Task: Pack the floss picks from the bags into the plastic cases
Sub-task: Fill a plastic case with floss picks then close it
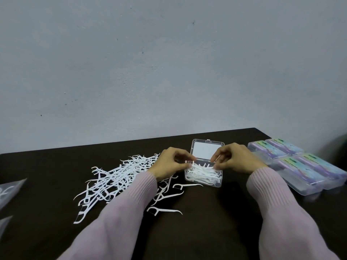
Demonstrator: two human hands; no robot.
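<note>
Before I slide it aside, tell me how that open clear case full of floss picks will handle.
The open case looks thin and light, so it should slide easily on the smooth dark table. Its raised lid may flop. The floss picks are heaped above the rim, so some could spill.

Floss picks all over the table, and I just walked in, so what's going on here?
A person in pink sleeves is packing floss picks into an open clear case, its lid tipped back. Both hands work at it: the left hand pinches a pick at the case's left end and the right hand pinches picks at its right end. A loose pile of picks waits at the left; closed cases sit at the right.
</note>
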